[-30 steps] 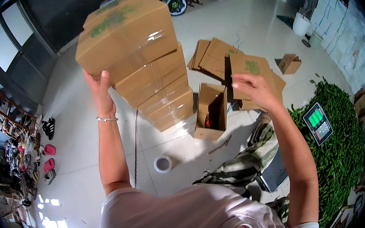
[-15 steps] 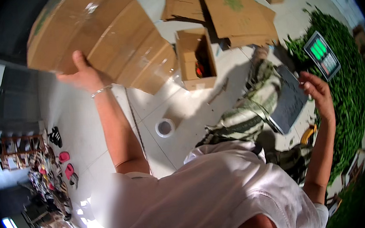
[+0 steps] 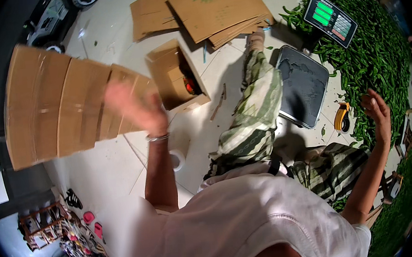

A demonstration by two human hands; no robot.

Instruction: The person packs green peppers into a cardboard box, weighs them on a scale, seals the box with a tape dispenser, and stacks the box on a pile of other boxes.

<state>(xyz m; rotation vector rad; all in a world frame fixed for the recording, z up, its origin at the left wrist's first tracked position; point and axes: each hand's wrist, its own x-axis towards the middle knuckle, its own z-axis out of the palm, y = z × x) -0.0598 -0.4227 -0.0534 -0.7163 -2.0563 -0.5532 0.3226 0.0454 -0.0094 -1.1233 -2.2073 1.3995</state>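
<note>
My left hand, smeared by motion, is in front of a row of closed cardboard cartons; its thumb stands apart from the stretched fingers and it holds nothing I can see. Just to its right an open carton has a dark and orange-red item inside. Beside my left wrist stands a tape roll, partly covered by the arm. My right hand hovers at the right, fingers loosely bent and apart, with nothing in it. Nearest to it are green chili peppers and a yellow tape dispenser.
A platform scale with a lit display stands right of my leg. Flattened cardboard sheets lie ahead. A wheeled vehicle is at the far left. Footwear and a cluttered rack are at the lower left.
My left hand has come off the cartons' side and swung right, toward the open carton. My right hand is slightly lower, away from the scale. The view has shifted, with more of the pepper heap showing.
</note>
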